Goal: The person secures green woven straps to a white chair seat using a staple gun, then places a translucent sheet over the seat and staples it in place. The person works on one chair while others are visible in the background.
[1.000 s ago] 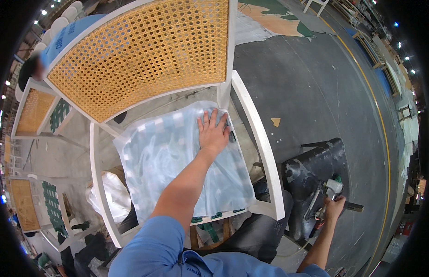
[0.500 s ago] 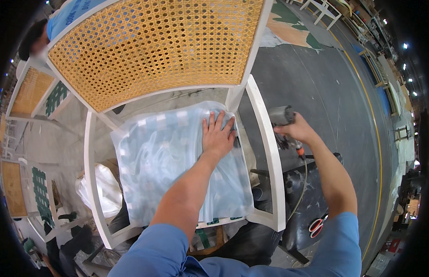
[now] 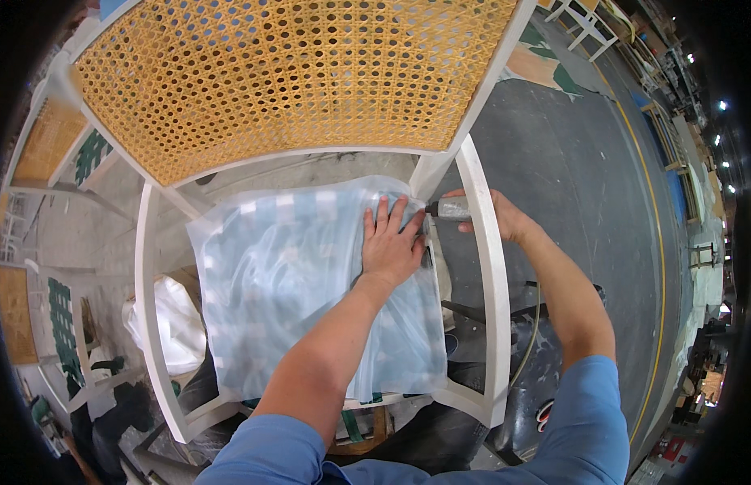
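Note:
A white-framed chair with a woven cane back (image 3: 286,77) stands before me. Over its seat lies a thin translucent whitish-blue sheet (image 3: 270,299), with the webbing's checks showing through. My left hand (image 3: 389,250) lies flat on the sheet near the seat's far right corner, fingers spread. Beyond the right armrest (image 3: 485,218), my right hand (image 3: 505,217) is wrapped round a grey air staple gun (image 3: 452,210). The gun's nose points left at that corner, close to my left fingertips. The armrest hides part of the gun and of my right hand.
An air hose (image 3: 531,339) hangs down right of the chair. Red-handled scissors (image 3: 544,415) lie on a black surface at lower right. A white bag (image 3: 169,323) sits left of the chair. More cane chairs (image 3: 52,145) stand at left.
My right hand has brought the staple gun left, from outside the armrest to the seat's far right corner. My left hand stays flat on the sheet. The view has shifted slightly.

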{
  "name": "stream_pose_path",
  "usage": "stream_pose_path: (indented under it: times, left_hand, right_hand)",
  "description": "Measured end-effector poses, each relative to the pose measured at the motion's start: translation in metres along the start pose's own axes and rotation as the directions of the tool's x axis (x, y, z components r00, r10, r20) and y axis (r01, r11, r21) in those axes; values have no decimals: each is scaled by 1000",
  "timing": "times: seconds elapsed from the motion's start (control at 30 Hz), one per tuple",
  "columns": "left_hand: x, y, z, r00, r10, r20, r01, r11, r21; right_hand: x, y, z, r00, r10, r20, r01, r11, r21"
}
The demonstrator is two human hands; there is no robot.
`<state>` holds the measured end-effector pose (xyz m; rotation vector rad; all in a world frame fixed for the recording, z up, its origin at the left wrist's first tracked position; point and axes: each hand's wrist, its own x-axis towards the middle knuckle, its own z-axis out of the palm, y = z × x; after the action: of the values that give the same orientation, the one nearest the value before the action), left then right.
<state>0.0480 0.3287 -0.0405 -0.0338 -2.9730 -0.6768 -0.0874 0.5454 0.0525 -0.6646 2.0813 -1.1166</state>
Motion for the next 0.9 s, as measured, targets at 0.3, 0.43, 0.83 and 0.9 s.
stream_pose_path:
  times: [0.3, 0.43, 0.83, 0.9]
  left_hand:
    - [1, 0, 1, 1000, -3, 1, 3, 1000, -2]
    - [0, 1, 2, 1000, 2, -3, -2, 1000, -13]
    - [1, 0, 0, 1000, -9, 5, 10, 999, -47]
    - [1, 2, -2, 1000, 8, 16, -7, 999, -40]
  right_hand:
    - [13, -9, -7, 997, -80, 6, 78, 962, -260]
    - [14, -11, -10, 996, -70, 47, 80, 963, -258]
    - [20, -18, -9, 992, -94, 85, 118, 929, -351]
    - [19, -15, -12, 991, -107, 86, 132, 915, -381]
